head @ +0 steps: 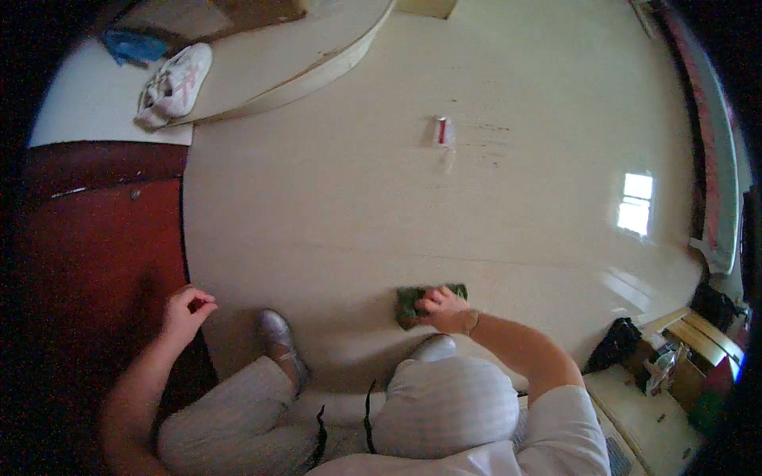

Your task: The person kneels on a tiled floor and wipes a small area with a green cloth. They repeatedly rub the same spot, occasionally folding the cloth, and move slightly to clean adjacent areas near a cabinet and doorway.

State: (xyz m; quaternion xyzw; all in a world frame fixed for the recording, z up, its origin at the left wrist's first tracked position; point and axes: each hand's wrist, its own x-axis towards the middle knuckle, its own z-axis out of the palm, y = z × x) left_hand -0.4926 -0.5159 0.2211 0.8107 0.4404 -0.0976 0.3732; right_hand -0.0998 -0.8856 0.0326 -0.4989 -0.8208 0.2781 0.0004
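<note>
My right hand (443,309) presses down on a dark green cloth or scouring pad (408,308), which lies flat on the glossy beige floor (333,202) just ahead of my right shoe (437,347). The fingers are bent over the pad and hide its middle. Off to the left, my left hand (186,315) hovers beside a dark red wooden panel (107,256). Its fingers curl in, thumb tip close to the fingertips, and nothing shows in them. My left shoe (277,330) stands on the floor between the two hands.
A small clear container with a red stripe (442,132) is on the floor, beside brown smears (491,144). White sneakers (181,80) and a blue plastic bag (134,46) lie top left by a curved low kerb (309,80). At right are a black bag (613,345) and wooden box (693,336).
</note>
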